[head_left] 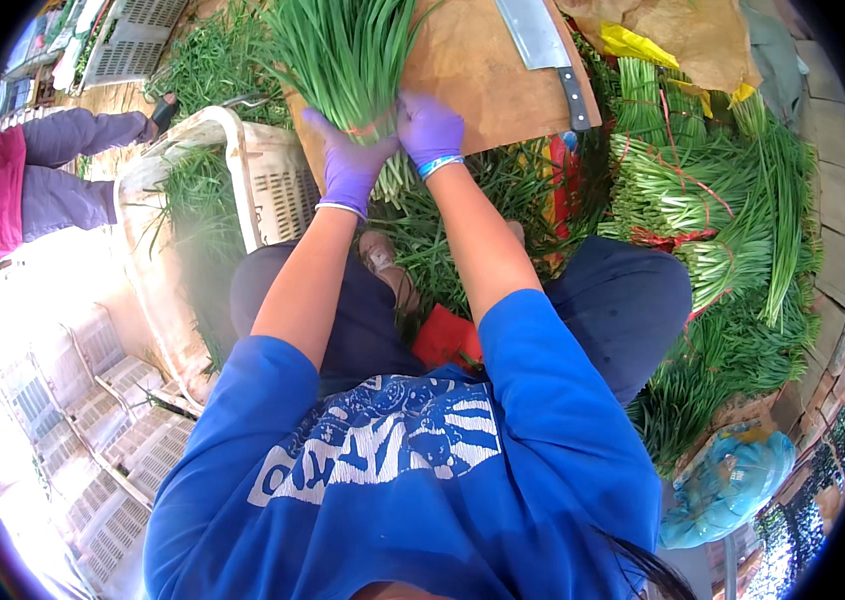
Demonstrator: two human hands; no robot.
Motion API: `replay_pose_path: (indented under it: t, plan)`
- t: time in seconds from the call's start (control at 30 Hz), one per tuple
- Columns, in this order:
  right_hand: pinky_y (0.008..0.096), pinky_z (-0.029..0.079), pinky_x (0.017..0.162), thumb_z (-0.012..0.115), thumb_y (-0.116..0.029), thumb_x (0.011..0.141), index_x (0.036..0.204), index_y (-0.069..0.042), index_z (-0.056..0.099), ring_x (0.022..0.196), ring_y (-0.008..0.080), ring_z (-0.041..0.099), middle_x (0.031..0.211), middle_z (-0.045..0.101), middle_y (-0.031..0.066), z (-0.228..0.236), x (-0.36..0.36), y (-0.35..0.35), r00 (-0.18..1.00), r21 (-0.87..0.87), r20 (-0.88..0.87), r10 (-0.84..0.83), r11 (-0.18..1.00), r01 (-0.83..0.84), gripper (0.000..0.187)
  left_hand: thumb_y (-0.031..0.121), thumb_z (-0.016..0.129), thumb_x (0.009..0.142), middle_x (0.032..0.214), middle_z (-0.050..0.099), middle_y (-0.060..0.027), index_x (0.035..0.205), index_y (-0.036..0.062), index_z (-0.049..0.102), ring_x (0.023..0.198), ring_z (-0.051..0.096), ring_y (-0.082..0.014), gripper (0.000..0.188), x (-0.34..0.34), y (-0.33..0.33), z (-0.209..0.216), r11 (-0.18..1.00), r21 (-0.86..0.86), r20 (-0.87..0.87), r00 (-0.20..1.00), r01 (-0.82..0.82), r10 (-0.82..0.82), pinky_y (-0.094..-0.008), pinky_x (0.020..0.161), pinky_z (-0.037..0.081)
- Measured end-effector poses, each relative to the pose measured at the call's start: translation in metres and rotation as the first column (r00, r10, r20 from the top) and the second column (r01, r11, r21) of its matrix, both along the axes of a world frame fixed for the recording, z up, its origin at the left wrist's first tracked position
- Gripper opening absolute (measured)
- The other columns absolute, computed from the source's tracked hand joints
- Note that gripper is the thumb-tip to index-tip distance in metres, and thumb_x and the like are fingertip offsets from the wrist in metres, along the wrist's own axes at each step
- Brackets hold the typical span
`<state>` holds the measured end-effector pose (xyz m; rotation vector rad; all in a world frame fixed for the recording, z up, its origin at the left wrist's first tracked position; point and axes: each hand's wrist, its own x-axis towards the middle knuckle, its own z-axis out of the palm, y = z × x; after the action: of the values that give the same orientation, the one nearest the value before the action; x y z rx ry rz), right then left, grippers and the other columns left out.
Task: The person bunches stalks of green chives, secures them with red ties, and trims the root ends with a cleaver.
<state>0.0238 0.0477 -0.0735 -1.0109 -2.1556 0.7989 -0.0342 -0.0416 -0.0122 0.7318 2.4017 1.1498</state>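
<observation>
A thick bunch of green chives (343,55) stands at the left edge of a brown wooden board, its leaves fanning away from me. My left hand (355,165), in a purple glove, is closed around the bunch's left side near the pale stem ends. On the opposite side my right hand (430,130), gloved alike, grips the same bunch, fingers partly hidden. A thin red tie (375,128) crosses the stems between the hands. To the right on the board (468,90) lies a knife (540,45) with a black handle.
Tied chive bunches (688,190) are piled at the right. A white plastic basket (278,190) with loose leaves stands left. Loose greens (488,215) cover the ground by my feet. Another person (18,190) is at far left. A blue plastic bag (728,490) lies lower right.
</observation>
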Motion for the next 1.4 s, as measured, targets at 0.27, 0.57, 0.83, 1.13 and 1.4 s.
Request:
replay_pose_path:
  t: [0.27, 0.57, 0.83, 1.13, 1.4]
  plan:
    - [0.0306, 0.045, 0.054, 0.054, -0.009, 0.077, 0.081, -0.003, 0.057, 0.059, 0.0181, 0.057, 0.067, 0.058, 0.0072, 0.005, 0.023, 0.044, 0.889, -0.601, -0.436, 0.144, 0.689, -0.406, 0.008, 0.017, 0.08, 0.052, 0.134, 0.02, -0.0245, 0.131, -0.0085, -0.006, 0.123, 0.026, -0.0284, 0.12, -0.015, -0.003, -0.014, 1.0, 0.03, 0.038, 0.999, -0.007, 0.006, -0.0302, 0.101, 0.024]
    - [0.0341, 0.024, 0.1, 0.049, -0.045, 0.084, 0.124, 0.004, 0.038, 0.118, 0.0252, 0.036, 0.127, 0.041, 0.0171, 0.023, 0.078, -0.023, 0.939, -0.903, -0.336, 0.068, 0.26, -0.342, 0.064, 0.008, 0.076, 0.061, 0.127, 0.035, -0.0179, 0.135, 0.0012, -0.009, 0.111, 0.04, -0.0204, 0.113, 0.045, -0.039, -0.002, 0.956, 0.218, 0.675, 0.738, -0.196, -0.002, -0.0284, 0.091, 0.037]
    - [0.0298, 0.045, 0.079, 0.071, -0.016, 0.071, 0.116, -0.004, 0.044, 0.091, 0.017, 0.054, 0.103, 0.055, 0.0071, 0.046, 0.115, -0.064, 0.866, -0.874, -0.485, -0.125, 0.113, -0.473, 0.054, 0.018, 0.048, 0.088, 0.121, 0.045, -0.0161, 0.129, 0.0074, 0.035, 0.103, 0.05, -0.023, 0.044, 0.031, -0.097, -0.027, 0.778, -0.178, -0.242, 0.74, 0.602, -0.628, -0.0302, 0.092, 0.037]
    - [0.0312, 0.045, 0.082, 0.077, -0.02, 0.064, 0.117, 0.003, 0.041, 0.094, 0.0197, 0.055, 0.104, 0.057, 0.0135, 0.032, 0.116, -0.048, 0.842, -0.843, -0.533, -0.078, -0.034, -0.537, 0.068, 0.033, 0.059, 0.078, 0.077, 0.062, -0.0102, 0.116, 0.0148, 0.053, 0.068, 0.06, -0.0272, 0.043, 0.065, -0.076, 0.069, 0.89, -0.305, -0.293, 0.857, 0.338, -0.425, -0.0359, 0.063, 0.047]
    - [0.028, 0.047, 0.074, 0.075, -0.012, 0.063, 0.111, 0.0, 0.047, 0.082, 0.0163, 0.058, 0.094, 0.06, 0.0091, 0.035, 0.128, -0.05, 0.91, -0.903, -0.415, -0.023, 0.135, -0.408, 0.056, 0.017, 0.054, 0.075, 0.065, 0.056, -0.0096, 0.08, 0.01, 0.056, 0.065, 0.057, -0.0282, 0.009, 0.058, -0.042, 0.045, 0.743, -0.606, -0.538, 0.541, 0.284, -0.646, -0.0401, 0.055, 0.043]
